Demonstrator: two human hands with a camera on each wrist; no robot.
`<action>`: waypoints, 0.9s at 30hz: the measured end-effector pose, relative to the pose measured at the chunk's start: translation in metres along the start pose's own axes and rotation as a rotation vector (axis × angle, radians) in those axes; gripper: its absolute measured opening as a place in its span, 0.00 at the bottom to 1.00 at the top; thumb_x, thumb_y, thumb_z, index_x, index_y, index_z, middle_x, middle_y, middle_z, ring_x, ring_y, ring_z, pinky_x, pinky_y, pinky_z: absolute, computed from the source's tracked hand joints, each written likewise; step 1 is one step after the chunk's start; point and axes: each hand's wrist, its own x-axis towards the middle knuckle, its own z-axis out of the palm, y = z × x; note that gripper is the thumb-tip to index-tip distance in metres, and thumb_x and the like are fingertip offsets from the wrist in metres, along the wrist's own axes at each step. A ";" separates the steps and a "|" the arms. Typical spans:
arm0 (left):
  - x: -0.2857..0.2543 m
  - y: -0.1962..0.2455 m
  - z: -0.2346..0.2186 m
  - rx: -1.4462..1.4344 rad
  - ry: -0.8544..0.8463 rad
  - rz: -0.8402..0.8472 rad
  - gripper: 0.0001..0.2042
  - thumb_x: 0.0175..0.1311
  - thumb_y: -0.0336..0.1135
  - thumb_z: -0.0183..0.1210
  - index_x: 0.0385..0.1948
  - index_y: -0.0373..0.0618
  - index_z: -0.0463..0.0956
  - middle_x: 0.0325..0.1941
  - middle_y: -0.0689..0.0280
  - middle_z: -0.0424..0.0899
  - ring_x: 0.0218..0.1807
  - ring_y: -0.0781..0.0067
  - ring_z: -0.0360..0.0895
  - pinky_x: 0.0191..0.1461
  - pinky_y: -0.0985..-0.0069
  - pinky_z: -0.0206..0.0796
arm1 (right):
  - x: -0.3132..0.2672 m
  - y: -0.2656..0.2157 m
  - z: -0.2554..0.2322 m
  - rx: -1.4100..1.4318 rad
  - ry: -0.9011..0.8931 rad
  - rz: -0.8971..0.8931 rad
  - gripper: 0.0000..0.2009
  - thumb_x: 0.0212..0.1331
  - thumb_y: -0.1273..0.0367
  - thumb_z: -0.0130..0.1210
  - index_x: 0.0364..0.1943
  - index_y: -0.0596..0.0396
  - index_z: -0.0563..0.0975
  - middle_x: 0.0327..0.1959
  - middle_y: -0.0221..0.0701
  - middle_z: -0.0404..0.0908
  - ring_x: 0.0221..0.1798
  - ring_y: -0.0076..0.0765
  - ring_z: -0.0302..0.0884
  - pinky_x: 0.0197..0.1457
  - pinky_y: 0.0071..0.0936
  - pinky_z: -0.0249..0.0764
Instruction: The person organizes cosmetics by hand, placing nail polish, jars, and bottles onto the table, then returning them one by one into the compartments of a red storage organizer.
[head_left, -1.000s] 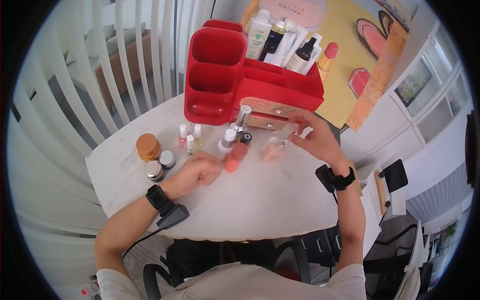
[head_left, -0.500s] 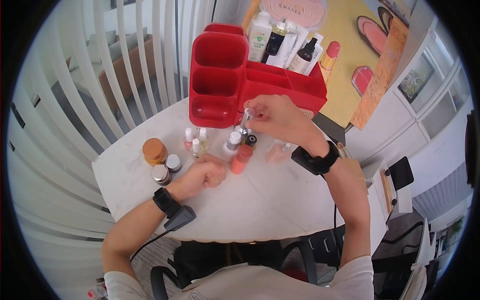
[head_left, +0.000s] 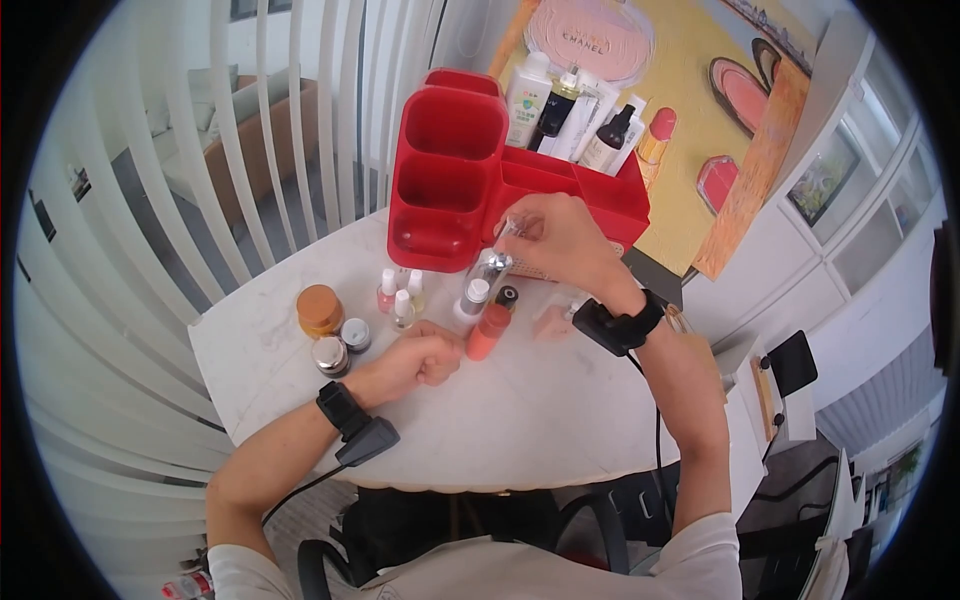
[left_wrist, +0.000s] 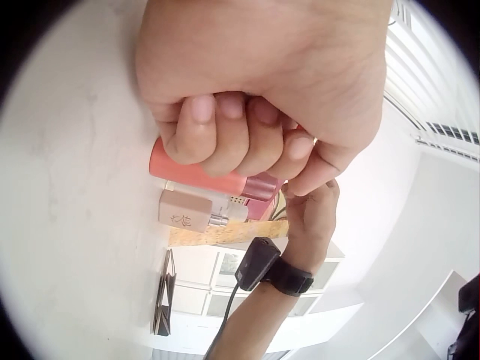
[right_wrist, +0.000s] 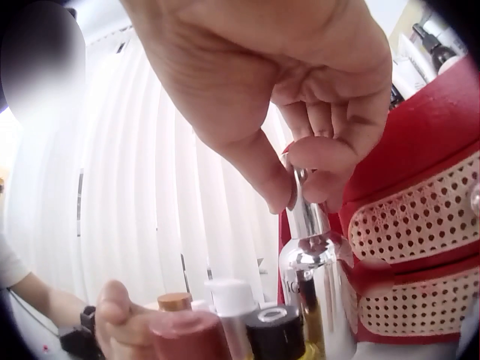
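A tall silver-necked bottle (head_left: 493, 266) stands before the red organizer (head_left: 450, 130); my right hand (head_left: 568, 240) pinches its top between thumb and fingers. The right wrist view shows the fingertips around the shiny neck of that bottle (right_wrist: 306, 217). My left hand (head_left: 418, 360) rests on the tabletop with curled fingers and nothing visible in them, beside a coral bottle (head_left: 488, 332). In the left wrist view, the same coral bottle (left_wrist: 202, 176) lies partly behind those curled fingers (left_wrist: 232, 142). A white bottle with a silver collar (head_left: 473, 301) and a black-capped bottle (head_left: 507, 297) stand close by.
Three small white-capped bottles, one of them front (head_left: 403, 309), stand left of centre. Farther left are an orange-lidded jar (head_left: 320, 311) and two smaller jars. A pink bottle (head_left: 552, 322) is at right. Several bottles and tubes fill the organizer's back.
My right hand has moved left from the organizer's drawer fronts to the silver-necked bottle and has taken hold of its top. My left hand keeps its curled pose beside the coral bottle.
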 end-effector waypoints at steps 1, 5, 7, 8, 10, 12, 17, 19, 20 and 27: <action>0.000 0.000 0.000 0.001 -0.001 0.003 0.19 0.62 0.35 0.52 0.12 0.52 0.53 0.13 0.75 0.53 0.16 0.82 0.49 0.22 0.78 0.40 | 0.001 -0.005 -0.005 -0.010 0.050 -0.012 0.11 0.48 0.72 0.67 0.31 0.66 0.80 0.26 0.40 0.83 0.29 0.34 0.82 0.35 0.30 0.75; 0.000 0.000 -0.001 0.005 -0.032 0.001 0.19 0.62 0.34 0.52 0.13 0.51 0.54 0.13 0.75 0.53 0.16 0.82 0.49 0.22 0.78 0.40 | 0.004 -0.013 -0.028 0.167 0.177 -0.074 0.13 0.50 0.73 0.66 0.38 0.64 0.77 0.27 0.33 0.82 0.28 0.23 0.79 0.34 0.26 0.75; 0.000 -0.001 -0.001 -0.001 -0.044 0.003 0.19 0.63 0.34 0.52 0.13 0.51 0.54 0.13 0.75 0.53 0.16 0.82 0.49 0.22 0.78 0.40 | 0.008 -0.018 -0.048 0.103 0.186 -0.055 0.16 0.51 0.72 0.67 0.43 0.63 0.74 0.29 0.30 0.81 0.33 0.18 0.78 0.35 0.23 0.74; 0.000 -0.001 -0.001 -0.001 -0.044 0.001 0.19 0.63 0.34 0.52 0.13 0.51 0.54 0.13 0.75 0.54 0.16 0.82 0.49 0.22 0.78 0.40 | 0.010 -0.023 -0.058 0.124 0.266 -0.080 0.17 0.52 0.72 0.67 0.44 0.63 0.74 0.31 0.30 0.82 0.36 0.18 0.78 0.37 0.22 0.74; 0.000 -0.001 -0.001 0.002 -0.044 0.001 0.19 0.63 0.34 0.52 0.12 0.51 0.54 0.13 0.75 0.54 0.16 0.82 0.50 0.22 0.78 0.40 | 0.017 -0.026 -0.075 0.144 0.347 -0.108 0.17 0.53 0.73 0.66 0.46 0.63 0.74 0.33 0.30 0.82 0.40 0.19 0.78 0.40 0.20 0.75; 0.000 -0.001 -0.001 0.013 -0.035 -0.008 0.19 0.62 0.34 0.52 0.12 0.51 0.55 0.13 0.75 0.54 0.16 0.82 0.50 0.22 0.78 0.40 | 0.025 -0.025 -0.092 0.434 0.457 -0.185 0.19 0.57 0.71 0.66 0.50 0.63 0.74 0.39 0.31 0.81 0.46 0.22 0.77 0.47 0.20 0.74; 0.000 -0.001 -0.001 0.006 -0.039 -0.021 0.19 0.62 0.34 0.52 0.12 0.51 0.55 0.13 0.75 0.54 0.17 0.82 0.50 0.22 0.78 0.40 | 0.044 -0.023 -0.111 0.338 0.480 -0.221 0.20 0.63 0.71 0.60 0.58 0.62 0.71 0.46 0.33 0.82 0.47 0.24 0.79 0.50 0.24 0.77; 0.000 -0.001 -0.001 0.010 -0.041 -0.027 0.19 0.62 0.34 0.52 0.12 0.51 0.55 0.13 0.75 0.54 0.17 0.82 0.50 0.22 0.78 0.39 | 0.052 -0.014 -0.107 0.340 0.443 -0.214 0.20 0.59 0.74 0.62 0.56 0.63 0.72 0.44 0.35 0.81 0.47 0.26 0.76 0.51 0.24 0.74; 0.000 -0.001 -0.001 0.007 -0.044 -0.035 0.19 0.62 0.34 0.52 0.12 0.51 0.54 0.13 0.75 0.54 0.17 0.82 0.50 0.22 0.78 0.39 | 0.054 -0.011 -0.105 0.340 0.444 -0.215 0.20 0.59 0.74 0.62 0.56 0.63 0.72 0.44 0.35 0.81 0.47 0.26 0.76 0.51 0.24 0.74; 0.000 -0.001 0.000 -0.005 -0.053 -0.052 0.19 0.63 0.34 0.52 0.13 0.52 0.53 0.14 0.76 0.53 0.16 0.83 0.49 0.22 0.78 0.38 | 0.065 0.005 -0.077 0.404 0.378 -0.152 0.19 0.60 0.76 0.61 0.55 0.62 0.72 0.43 0.34 0.81 0.48 0.25 0.76 0.51 0.24 0.73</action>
